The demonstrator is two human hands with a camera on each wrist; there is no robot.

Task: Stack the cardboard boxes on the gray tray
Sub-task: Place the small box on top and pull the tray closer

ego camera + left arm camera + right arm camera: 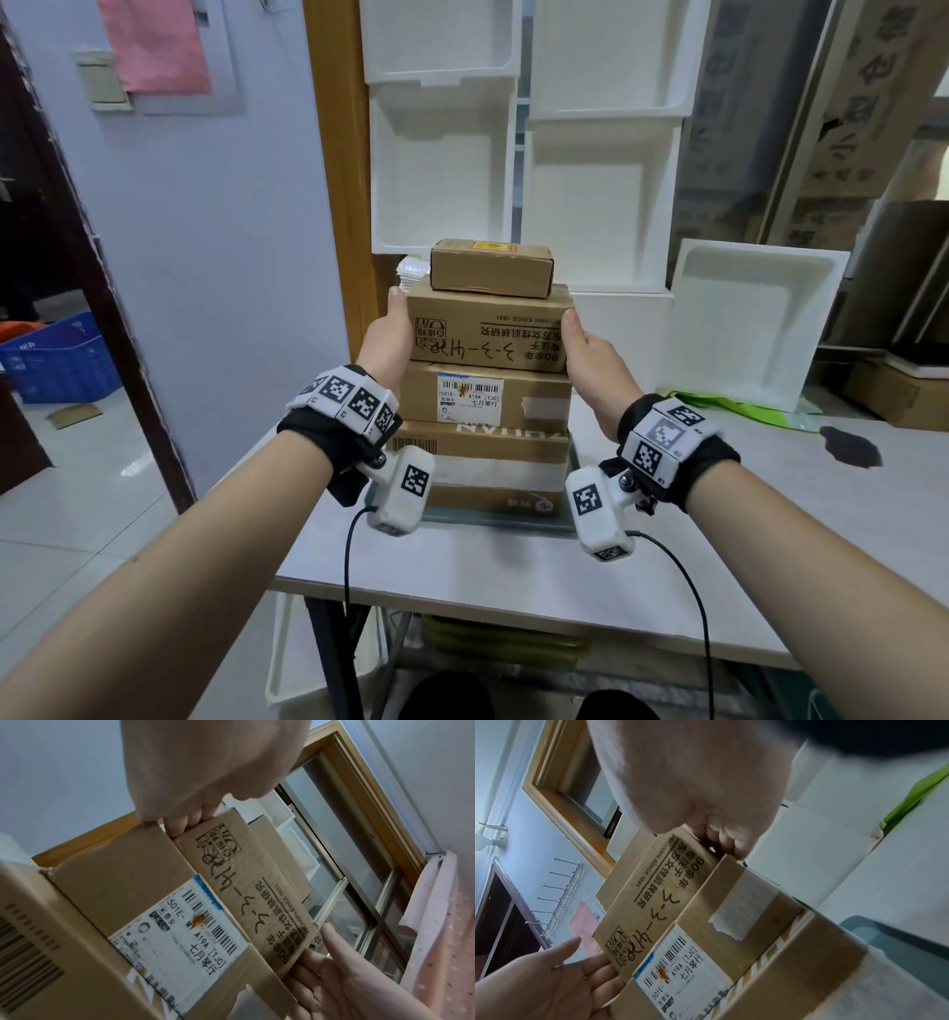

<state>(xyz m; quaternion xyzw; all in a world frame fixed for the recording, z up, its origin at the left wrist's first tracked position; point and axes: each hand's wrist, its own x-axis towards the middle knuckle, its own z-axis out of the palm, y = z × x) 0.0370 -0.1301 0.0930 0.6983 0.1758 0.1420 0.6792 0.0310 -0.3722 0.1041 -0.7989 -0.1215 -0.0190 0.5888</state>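
Note:
Four cardboard boxes stand stacked on the gray tray (503,525) on a white table. The bottom box (482,465) carries a labelled box (544,393), then a printed box (488,329), then a small box (490,267) on top. My left hand (390,339) lies flat against the printed box's left side, thumb up along the front corner. My right hand (585,344) presses the right side the same way. In the left wrist view the left fingers (185,821) touch the printed box (246,882). In the right wrist view the right fingers (731,839) reach its end.
White foam trays lean on the window behind the stack, and one foam tray (744,318) stands at the right. A green bag (744,406) and a dark patch (850,444) lie on the table to the right. A blue crate (56,360) sits on the floor at left.

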